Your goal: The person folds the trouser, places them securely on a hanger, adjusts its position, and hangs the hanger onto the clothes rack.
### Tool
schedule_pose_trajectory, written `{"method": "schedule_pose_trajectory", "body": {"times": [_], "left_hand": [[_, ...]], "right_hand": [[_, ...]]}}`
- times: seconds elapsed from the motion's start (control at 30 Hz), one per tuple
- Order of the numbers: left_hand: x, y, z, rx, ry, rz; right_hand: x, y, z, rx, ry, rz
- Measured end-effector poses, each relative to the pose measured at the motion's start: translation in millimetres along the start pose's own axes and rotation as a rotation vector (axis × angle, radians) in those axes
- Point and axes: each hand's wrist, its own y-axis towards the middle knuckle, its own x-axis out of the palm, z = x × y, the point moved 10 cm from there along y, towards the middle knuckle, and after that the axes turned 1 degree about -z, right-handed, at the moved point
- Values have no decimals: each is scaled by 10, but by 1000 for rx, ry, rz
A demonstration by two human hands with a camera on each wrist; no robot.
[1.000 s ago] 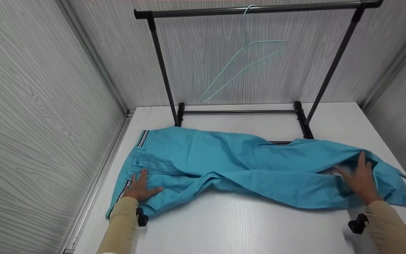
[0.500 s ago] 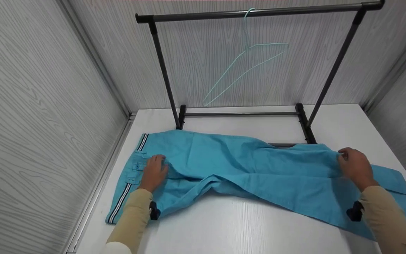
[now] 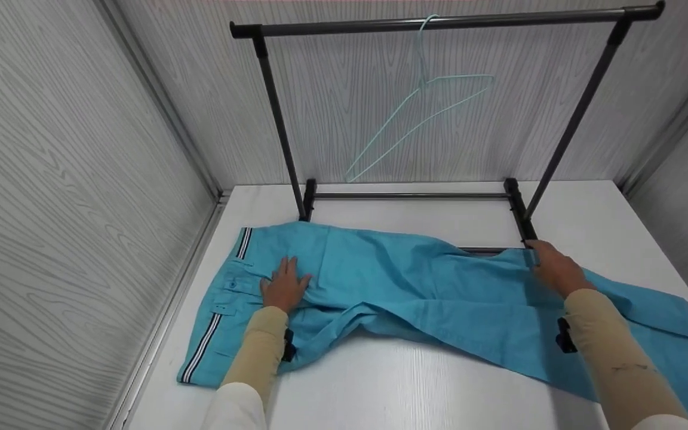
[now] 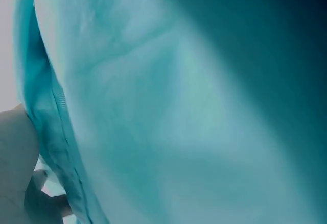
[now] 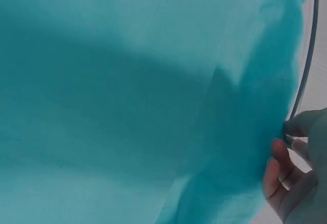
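Head view: turquoise trousers (image 3: 374,263) lie lengthwise across the tabletop (image 3: 409,382), striped waistband (image 3: 202,346) at the left, legs wrinkled and extending right. Left hand (image 3: 284,289) rests on the cloth, fingers spread apart. Right hand (image 3: 559,272) is at the trousers' far edge, beside the garment rack (image 3: 409,196).

Left wrist view: blurred cloth fills most of the frame.

Right wrist view: bent fingers meet the trousers' edge; whether they pinch it cannot be told.
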Motion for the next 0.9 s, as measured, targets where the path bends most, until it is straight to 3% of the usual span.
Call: {"method": "schedule_pose_trajectory", "body": {"times": [0.13, 0.27, 0.4, 0.5, 0.67, 0.77, 0.83, 0.9], "left_hand": [[16, 3, -86, 0, -36, -8], [9, 6, -98, -1, -14, -61], [-4, 6, -153, -34, -45, -111], [10, 7, -217, -74, -55, -140], [41, 5, -335, -146, -32, -170], [45, 1, -365, -162, -24, -176], [42, -5, -381, -168, -28, -177], [30, -15, -400, -177, -32, -173]], "right_hand": [[52, -16, 64, -18, -84, -31], [10, 6, 55, -72, -169, 20], [-160, 20, 71, -62, -179, 103], [-449, -25, 105, -43, -141, 245], [-999, -138, 29, -71, -49, 572], [-1162, -132, -65, -115, 9, 685], [-1162, -65, -92, -120, 52, 667], [-1065, 37, -73, -106, 93, 565]]}}
